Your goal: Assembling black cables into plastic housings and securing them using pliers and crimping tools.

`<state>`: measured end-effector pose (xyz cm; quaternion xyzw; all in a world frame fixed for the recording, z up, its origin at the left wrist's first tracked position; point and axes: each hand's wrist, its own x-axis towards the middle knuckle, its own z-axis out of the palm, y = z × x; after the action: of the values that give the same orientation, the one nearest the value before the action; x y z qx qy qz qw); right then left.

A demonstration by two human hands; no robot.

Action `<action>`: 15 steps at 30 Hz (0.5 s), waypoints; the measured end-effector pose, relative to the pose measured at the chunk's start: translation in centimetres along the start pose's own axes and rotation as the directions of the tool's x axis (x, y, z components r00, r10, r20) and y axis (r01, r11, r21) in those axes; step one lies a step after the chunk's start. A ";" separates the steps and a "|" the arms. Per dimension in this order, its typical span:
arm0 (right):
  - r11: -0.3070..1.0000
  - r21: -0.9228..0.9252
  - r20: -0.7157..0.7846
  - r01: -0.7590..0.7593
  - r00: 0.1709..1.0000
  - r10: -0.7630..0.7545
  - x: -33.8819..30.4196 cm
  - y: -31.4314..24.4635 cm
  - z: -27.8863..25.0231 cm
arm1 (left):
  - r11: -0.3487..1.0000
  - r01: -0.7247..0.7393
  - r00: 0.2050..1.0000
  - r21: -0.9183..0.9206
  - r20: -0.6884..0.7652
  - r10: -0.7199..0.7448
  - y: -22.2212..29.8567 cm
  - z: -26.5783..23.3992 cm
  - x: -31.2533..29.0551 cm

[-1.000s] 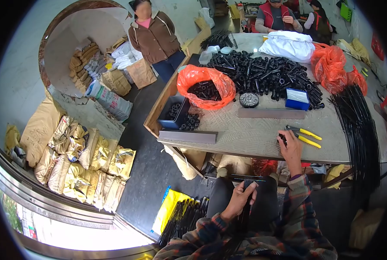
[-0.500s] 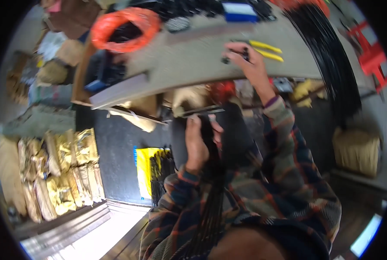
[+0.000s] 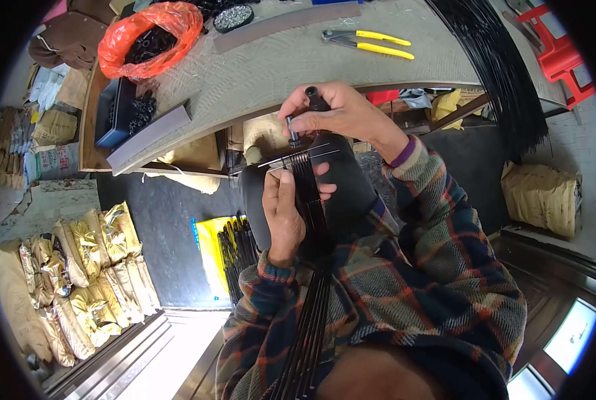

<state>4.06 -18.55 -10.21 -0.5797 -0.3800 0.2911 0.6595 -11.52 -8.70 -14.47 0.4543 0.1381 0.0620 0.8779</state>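
Note:
In my left hand point(image 3: 286, 217), closed, is a bundle of thin black rods point(image 3: 304, 177) that runs down across my lap. Two thin, light metal wires point(image 3: 321, 154) stick out sideways at the bundle's top end. My right hand point(image 3: 341, 115) is closed just above that end, at the table's front edge. Its fingers hold small black tubular pieces: a wider tube point(image 3: 315, 99) pointing up and a slimmer piece point(image 3: 294, 135) with a collar, pinched at the fingertips close over the rods. The palm side of my right hand is hidden.
Yellow-handled pincers point(image 3: 368, 44) lie on the grey table point(image 3: 264, 80). Near them are an orange bag point(image 3: 186, 25) of black parts, a round tin point(image 3: 233, 19) and long black rods point(image 3: 488, 57). A red stool point(image 3: 564, 57) stands right; wrapped bundles point(image 3: 88, 267) lie left.
My right hand has come back from the tabletop beside the pincers to just above the rods in my left hand, carrying the small black pieces. The view has shifted slightly.

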 end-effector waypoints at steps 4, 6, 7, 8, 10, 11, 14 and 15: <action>0.997 0.055 0.066 -0.051 0.997 0.048 0.8 1.1 1.4 | 0.994 -0.105 0.993 -0.038 -0.051 0.103 -0.5 -0.9 -1.0; 0.995 0.077 0.064 -0.058 0.997 0.054 0.9 1.2 1.5 | 0.989 -0.135 0.990 -0.059 -0.038 0.132 -0.5 -0.6 -1.2; 0.997 0.046 0.073 -0.058 0.996 0.054 0.9 0.9 1.3 | 0.986 -0.151 0.989 -0.076 -0.016 0.150 -0.4 -0.2 -1.3; 0.998 0.016 0.082 -0.058 0.995 0.056 0.7 0.7 1.2 | 0.982 -0.166 0.986 -0.093 0.005 0.167 -0.3 0.1 -1.4; 0.998 0.024 0.087 -0.055 0.995 0.053 0.8 0.9 1.3 | 0.985 -0.166 0.986 -0.054 0.009 0.167 0.0 0.5 -1.6; 0.998 0.028 0.095 -0.054 0.994 0.052 0.7 1.0 1.3 | 0.985 -0.169 0.986 -0.020 0.012 0.169 0.0 0.7 -1.7; 0.997 0.038 0.158 -0.066 0.986 0.059 1.5 1.9 2.6 | 0.981 -0.191 0.981 0.015 -0.027 0.191 0.3 0.0 -2.5; 0.997 0.030 0.145 -0.067 0.988 0.062 1.3 1.6 2.5 | 0.983 -0.185 0.983 0.009 -0.014 0.186 0.3 0.4 -2.6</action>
<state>2.77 -15.87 -11.45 -0.5575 -0.4025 0.3598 0.6306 -13.86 -9.40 -13.55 0.4682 0.1020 0.1464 0.8655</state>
